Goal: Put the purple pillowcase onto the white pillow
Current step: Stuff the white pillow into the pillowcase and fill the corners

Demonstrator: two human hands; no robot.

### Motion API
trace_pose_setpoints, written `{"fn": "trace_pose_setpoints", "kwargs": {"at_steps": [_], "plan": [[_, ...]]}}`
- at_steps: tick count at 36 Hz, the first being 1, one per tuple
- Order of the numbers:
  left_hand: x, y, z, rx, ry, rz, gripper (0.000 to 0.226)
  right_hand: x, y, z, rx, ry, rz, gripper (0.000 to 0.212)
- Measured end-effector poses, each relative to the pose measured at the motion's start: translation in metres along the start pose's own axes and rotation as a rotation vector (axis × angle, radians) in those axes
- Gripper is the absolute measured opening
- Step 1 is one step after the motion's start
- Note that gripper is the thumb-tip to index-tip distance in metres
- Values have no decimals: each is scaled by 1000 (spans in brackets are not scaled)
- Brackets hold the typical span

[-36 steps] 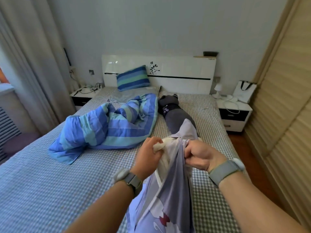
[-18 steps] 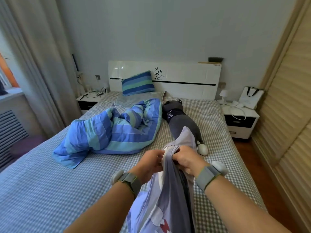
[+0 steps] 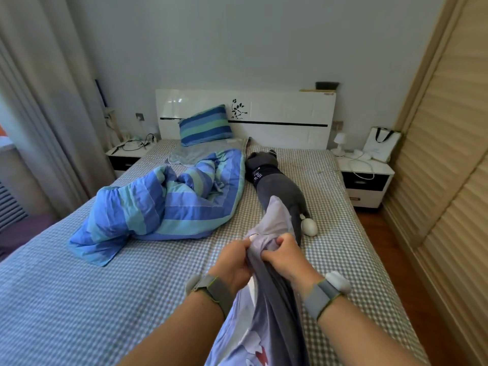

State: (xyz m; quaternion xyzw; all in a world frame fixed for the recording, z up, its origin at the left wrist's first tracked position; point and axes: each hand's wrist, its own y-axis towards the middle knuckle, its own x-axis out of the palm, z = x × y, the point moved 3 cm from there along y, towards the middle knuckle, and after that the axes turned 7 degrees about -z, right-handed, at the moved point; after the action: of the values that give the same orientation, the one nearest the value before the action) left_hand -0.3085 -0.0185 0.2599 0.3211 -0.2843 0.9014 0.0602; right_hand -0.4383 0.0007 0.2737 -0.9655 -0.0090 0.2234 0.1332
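- Bedroom scene: bed (image 3: 79, 299) with a checked sheet, white headboard (image 3: 277, 112) at the far end, nightstands on both sides, curtain (image 3: 39, 114) on the left, slatted wardrobe doors (image 3: 449, 154) on the right.
- Striped blue-green duvet (image 3: 163, 204) is bunched on the left half of the bed; a matching striped pillow (image 3: 204, 125) is propped against the headboard.
- Grey plush toy (image 3: 277, 180) is laid lengthwise right of the duvet.
- Purple pillowcase (image 3: 274, 299) is held up above the bed's near edge, gathered at its top, hanging down between the forearms.
- Left hand (image 3: 233, 262) and right hand (image 3: 284, 260) are close together, fingers of both closed tight on the bunched fabric.
- White pillow (image 3: 254, 237) is seen only as a small pale bit at the gathered top; the rest is covered by the case.
- Grey bands are worn on both wrists.
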Motion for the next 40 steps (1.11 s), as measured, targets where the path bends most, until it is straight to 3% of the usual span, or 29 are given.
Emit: {"fn": "trace_pose_setpoints", "kwargs": {"at_steps": [3,5,8,12,16,18,20,27,32,36,40], "plan": [[1,-3,-5,3,-145,-126,42,-5,-25,8,125,477,-194,25],[0,-6,-11,3,-129,-171,43,-7,-33,13,197,674,-310,26],[-8,0,-30,-68,-137,-217,48,-17,-26,25,292,831,-303,30],[-14,1,-43,-150,-76,-239,53,-23,-16,32,367,817,-362,35],[-37,10,-54,-157,269,-62,40,-9,-18,59,458,758,-434,29],[-57,17,-62,-127,487,45,44,4,-23,73,499,635,-402,20],[-70,11,-70,-130,607,52,45,20,-28,76,472,475,-394,20],[-75,-16,-78,-346,287,-249,42,38,-20,87,366,262,-311,64],[-68,-23,-80,-255,259,-341,42,46,-18,96,347,483,-235,57],[-74,-27,-101,-307,158,-318,45,39,-38,104,426,799,-260,36],[-79,-21,-110,-359,165,-367,47,32,-64,125,533,938,-284,32]]}}
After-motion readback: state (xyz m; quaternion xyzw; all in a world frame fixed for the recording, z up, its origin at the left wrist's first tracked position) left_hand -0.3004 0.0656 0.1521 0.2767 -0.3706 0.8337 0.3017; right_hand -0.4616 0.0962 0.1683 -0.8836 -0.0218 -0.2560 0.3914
